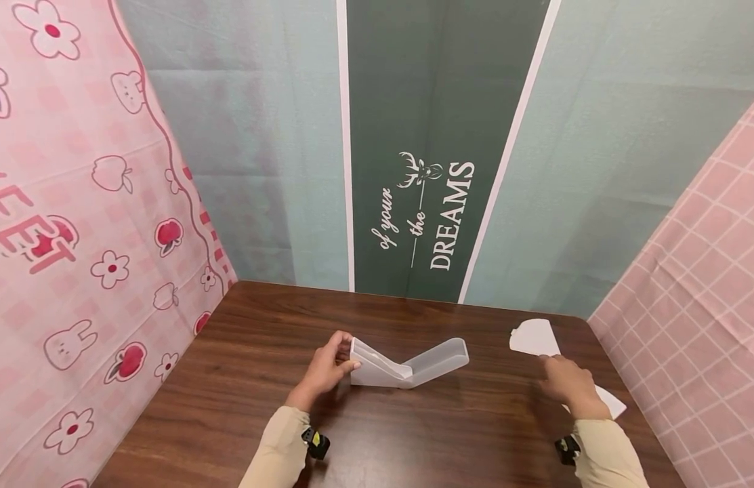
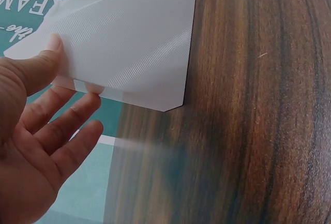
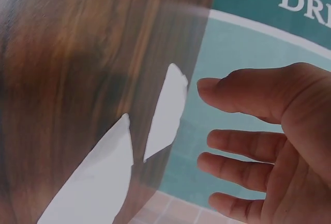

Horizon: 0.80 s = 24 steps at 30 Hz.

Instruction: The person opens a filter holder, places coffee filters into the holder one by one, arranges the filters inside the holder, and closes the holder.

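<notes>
A white, V-shaped plastic case (image 1: 377, 369) lies opened out on the brown table, its right half (image 1: 440, 359) translucent. My left hand (image 1: 328, 366) pinches its left end between thumb and fingers; the left wrist view shows the thumb on the white panel (image 2: 129, 43) and the other fingers of the hand (image 2: 46, 125) behind and below its edge. At the right, my right hand (image 1: 568, 383) hovers over two flat white pieces, one behind it (image 1: 535, 337) and one partly under it (image 1: 611, 402). In the right wrist view the hand (image 3: 274, 146) has its fingers extended, holding nothing.
The wooden table (image 1: 437, 434) reaches back to a green curtain (image 1: 407, 135) with white lettering. Pink patterned cloth (image 1: 96, 237) hangs along the left side, and pink checked cloth (image 1: 700, 291) along the right.
</notes>
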### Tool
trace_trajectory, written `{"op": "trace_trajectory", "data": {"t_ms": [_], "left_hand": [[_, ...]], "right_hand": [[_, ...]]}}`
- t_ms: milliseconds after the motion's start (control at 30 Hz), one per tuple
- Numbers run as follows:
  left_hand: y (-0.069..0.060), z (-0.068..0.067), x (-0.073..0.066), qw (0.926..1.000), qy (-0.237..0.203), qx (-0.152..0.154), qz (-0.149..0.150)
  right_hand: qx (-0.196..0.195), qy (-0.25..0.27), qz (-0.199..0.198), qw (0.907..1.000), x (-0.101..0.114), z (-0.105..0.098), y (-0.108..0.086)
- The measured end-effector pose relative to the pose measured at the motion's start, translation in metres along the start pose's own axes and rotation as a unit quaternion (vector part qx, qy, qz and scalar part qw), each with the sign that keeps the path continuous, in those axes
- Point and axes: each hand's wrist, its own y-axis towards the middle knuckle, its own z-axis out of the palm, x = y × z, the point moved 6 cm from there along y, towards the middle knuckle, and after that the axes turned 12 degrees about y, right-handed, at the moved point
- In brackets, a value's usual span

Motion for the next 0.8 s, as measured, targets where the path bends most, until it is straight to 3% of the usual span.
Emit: {"op": "trace_trajectory", "data": {"t_ms": [433, 800], "left_hand": [[-0.001, 0.0, 0.0, 1.0, -0.003, 0.008, 0.001], [0.0, 0.001, 0.001, 0.9999, 0.0, 0.006, 0.014]], "right_hand": [[-0.029, 0.002, -0.002, 0.9996, -0.033, 0.006, 0.001], [0.004, 0.025, 0.041, 0.9988, -0.058, 0.013, 0.002]]}}
